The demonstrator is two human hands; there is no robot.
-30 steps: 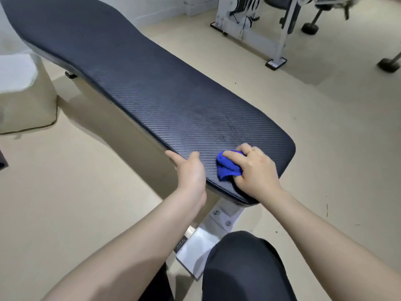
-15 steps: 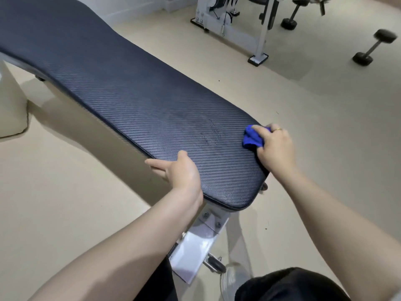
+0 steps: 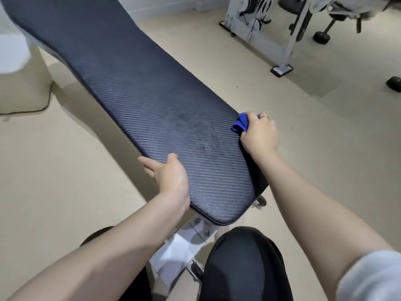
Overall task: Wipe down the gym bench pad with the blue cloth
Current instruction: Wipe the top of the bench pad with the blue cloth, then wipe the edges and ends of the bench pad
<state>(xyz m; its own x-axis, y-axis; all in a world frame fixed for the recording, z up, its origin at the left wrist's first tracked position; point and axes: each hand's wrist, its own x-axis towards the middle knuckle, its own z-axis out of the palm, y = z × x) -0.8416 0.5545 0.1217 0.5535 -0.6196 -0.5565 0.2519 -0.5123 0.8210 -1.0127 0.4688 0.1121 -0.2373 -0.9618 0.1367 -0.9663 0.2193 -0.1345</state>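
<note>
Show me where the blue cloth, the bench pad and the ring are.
blue cloth (image 3: 240,125), head view, bunched folds beside the fingers.
bench pad (image 3: 152,101), head view, bare textured top.
ring (image 3: 265,117), head view, band on a finger.

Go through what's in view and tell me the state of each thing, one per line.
Dark textured bench pad: scuffed near the close end.
Bunched blue cloth: pressed on the pad's right edge.
Right hand: closed on the cloth.
Left hand: open, gripping the pad's left edge.
</note>
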